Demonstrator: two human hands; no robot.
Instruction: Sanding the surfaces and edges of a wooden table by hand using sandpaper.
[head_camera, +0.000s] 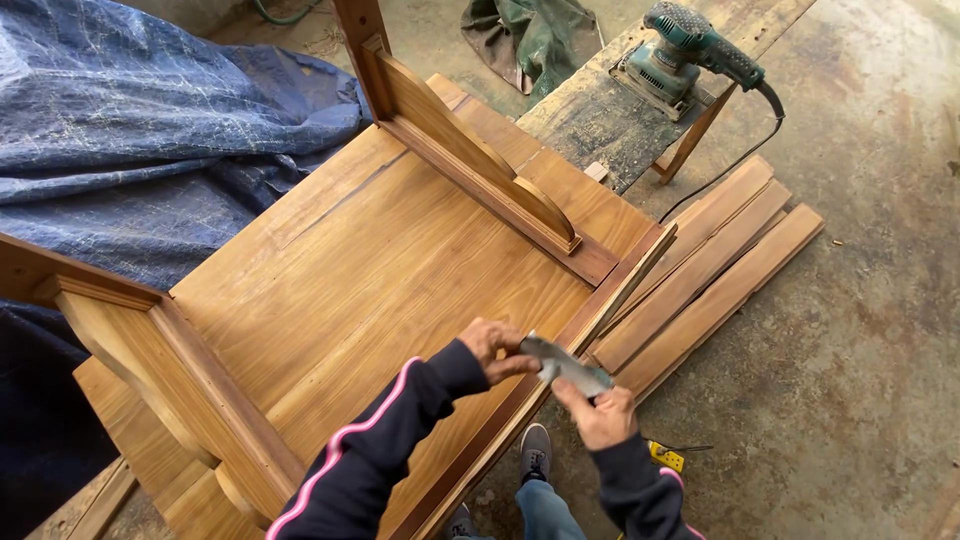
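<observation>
I stand over a large brown wooden panel (370, 270) lying flat, with curved wooden brackets fixed upright on it. Both hands grip a flat grey metal scraper blade (565, 365) at the panel's near right edge. My left hand (495, 345) pinches the blade's upper left end. My right hand (600, 415) holds its lower right end. The blade rests against a narrow wooden edge strip (615, 290) running along that side of the panel.
Several loose wooden slats (715, 270) lie on the concrete floor to the right. A green electric sander (680, 55) with a black cord sits on a rough plank at top. A blue tarpaulin (130, 130) covers the left. My shoe (535, 450) shows below.
</observation>
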